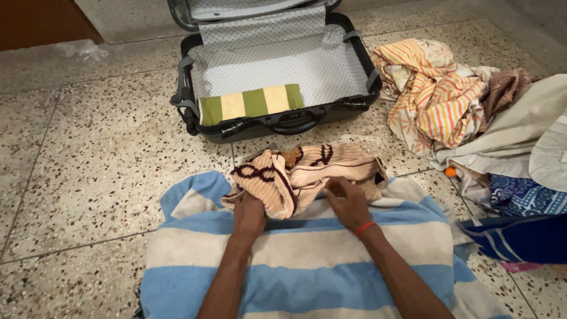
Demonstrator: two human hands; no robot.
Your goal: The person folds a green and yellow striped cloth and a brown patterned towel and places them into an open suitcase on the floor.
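A beige knitted garment [307,171] with dark looping patterns lies crumpled on a blue and cream striped towel [307,272] spread on the floor. My left hand [248,212] grips the garment's left edge, fingers tucked under the cloth. My right hand [348,204], with a red band at the wrist, presses flat on the garment's lower right part. Beyond them stands an open black suitcase [277,121] with a dotted white lining. A folded green and cream striped cloth [251,103] lies inside it near the front wall.
A heap of clothes [449,94] in orange stripes, brown and white lies at the right. Dark blue fabrics [520,236] sit at the lower right. The speckled terrazzo floor [88,165] stretches to the left, with a brown wooden panel [35,20] at the top left.
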